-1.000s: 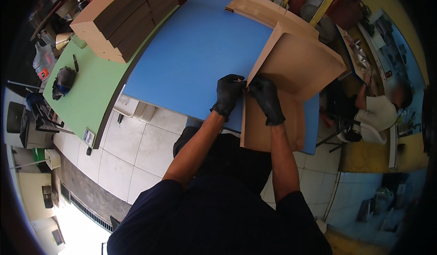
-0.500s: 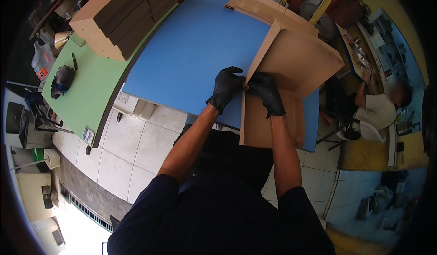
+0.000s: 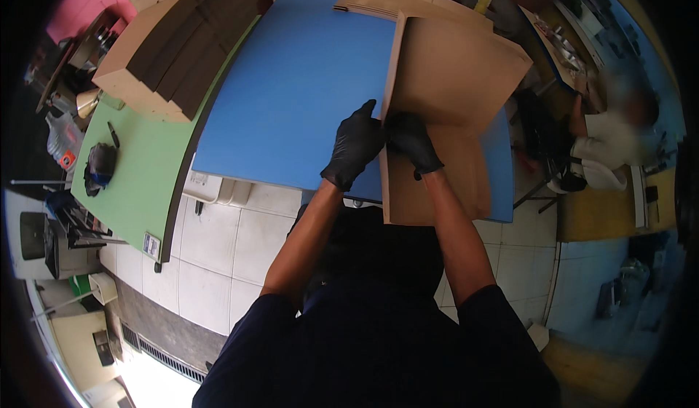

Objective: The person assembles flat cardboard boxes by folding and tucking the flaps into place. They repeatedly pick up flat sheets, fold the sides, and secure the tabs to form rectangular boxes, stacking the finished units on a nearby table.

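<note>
1. Brown cardboard box (image 3: 459,106): open, sits on the right part of the blue counter (image 3: 298,66). Lid panel (image 3: 462,62) stands tilted up on the far side; base lies toward you, its near end at the counter's near edge.
2. Your left hand (image 3: 354,146): black-gloved, up against the outside of the box's left wall (image 3: 386,193), one digit pointing away from you, the others bent. Touching the wall; whether it's actually gripping, you can't tell.
3. Your right hand (image 3: 411,142): black-gloved, inside the box, knuckles bent, near the fold between lid and base, against the inner side of that same wall. Fingertips hidden, so grip can't be told.
4. Both hands sit close together, box wall between them.
5. Behind the lid, along the counter's far edge: brown cardboard pieces (image 3: 408,0), layered.
6. To your left, green counter (image 3: 138,197): stacked brown boxes (image 3: 186,44) at the far end, dark pouch (image 3: 100,168) and slim black tool (image 3: 113,134) nearer, small card (image 3: 151,246) at the near corner.
7. Clear plastic jug (image 3: 63,140) just beyond the green counter's left side.
8. Far right: seated person (image 3: 608,135) in a pale top, blurred, on a white chair (image 3: 603,176).
9. Pale floor tiles (image 3: 207,284) below you.
</note>
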The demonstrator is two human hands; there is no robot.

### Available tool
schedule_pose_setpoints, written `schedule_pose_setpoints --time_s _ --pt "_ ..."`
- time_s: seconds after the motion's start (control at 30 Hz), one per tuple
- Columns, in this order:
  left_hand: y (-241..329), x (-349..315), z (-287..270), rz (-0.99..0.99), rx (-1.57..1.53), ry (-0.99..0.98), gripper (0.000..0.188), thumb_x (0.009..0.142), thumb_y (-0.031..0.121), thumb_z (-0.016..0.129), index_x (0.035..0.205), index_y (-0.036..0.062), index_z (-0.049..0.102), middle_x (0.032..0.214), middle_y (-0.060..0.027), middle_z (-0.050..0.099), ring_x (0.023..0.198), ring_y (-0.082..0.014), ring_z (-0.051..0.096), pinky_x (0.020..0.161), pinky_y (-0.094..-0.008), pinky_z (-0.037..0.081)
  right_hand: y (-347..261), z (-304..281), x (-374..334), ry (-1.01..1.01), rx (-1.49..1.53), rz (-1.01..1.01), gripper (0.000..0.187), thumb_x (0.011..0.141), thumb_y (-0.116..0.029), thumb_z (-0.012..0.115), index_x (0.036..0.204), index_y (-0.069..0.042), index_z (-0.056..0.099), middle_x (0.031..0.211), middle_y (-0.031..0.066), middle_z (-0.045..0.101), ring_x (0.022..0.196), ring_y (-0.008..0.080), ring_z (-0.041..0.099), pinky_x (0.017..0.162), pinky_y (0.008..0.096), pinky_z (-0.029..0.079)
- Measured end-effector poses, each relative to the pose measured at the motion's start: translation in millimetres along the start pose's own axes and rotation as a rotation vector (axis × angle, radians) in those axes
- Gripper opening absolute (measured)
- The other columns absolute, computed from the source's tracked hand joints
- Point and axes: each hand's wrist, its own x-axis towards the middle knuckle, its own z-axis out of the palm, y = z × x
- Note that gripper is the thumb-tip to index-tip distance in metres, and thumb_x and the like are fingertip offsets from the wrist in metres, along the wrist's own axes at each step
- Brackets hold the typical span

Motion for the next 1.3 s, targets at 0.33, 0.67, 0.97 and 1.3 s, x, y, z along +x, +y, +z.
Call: schedule_pose_setpoints --time_s 0.33,0.67,0.97,1.3 --pt "28 -6 -29 0.104 -0.083 -0.213 0.082 0.088 0.022 0.08 0.158 0.0108 0.04 0.15 -0.0209 0.054 0.132 -0.0362 0.058 0.098 -0.0461 0.055 17 -161 -108 0.559 -0.459 0.216 0.035 0.092 -0.033 0.075 0.093 0.002 0.072 0.076 0.0093 0.07 0.058 0.0149 0.063 0.056 0.0323 0.049" --pt "16 44 -54 0.185 0.088 -0.206 0.041 0.088 0.004 0.066 0.128 -0.0007 0.063 0.109 -0.0178 0.075 0.097 -0.0317 0.073 0.086 -0.0408 0.057 60 -171 -71 0.522 -0.117 -0.212 0.019 0.094 -0.013 0.066 0.107 0.0 0.072 0.092 0.0184 0.074 0.084 0.0265 0.074 0.074 0.0354 0.055" --pt "-35 42 -43 0.628 0.525 -0.06 0.059 0.085 0.003 0.067 0.142 0.009 0.056 0.144 -0.0163 0.059 0.133 -0.0377 0.055 0.108 -0.0456 0.049 85 -128 -105 0.466 0.042 -0.192 0.032 0.099 -0.012 0.06 0.127 0.002 0.067 0.117 0.0196 0.073 0.11 0.0305 0.07 0.095 0.0362 0.054" --pt "-56 -82 -51 0.271 0.292 -0.256 0.081 0.083 0.022 0.081 0.154 0.0069 0.045 0.152 -0.0199 0.052 0.148 -0.0414 0.039 0.126 -0.0552 0.017 -2 -119 -204 0.174 -0.026 -0.038 0.081 0.084 -0.01 0.083 0.155 -0.017 0.044 0.164 0.0113 0.037 0.143 0.0317 0.049 0.111 0.0499 0.052"
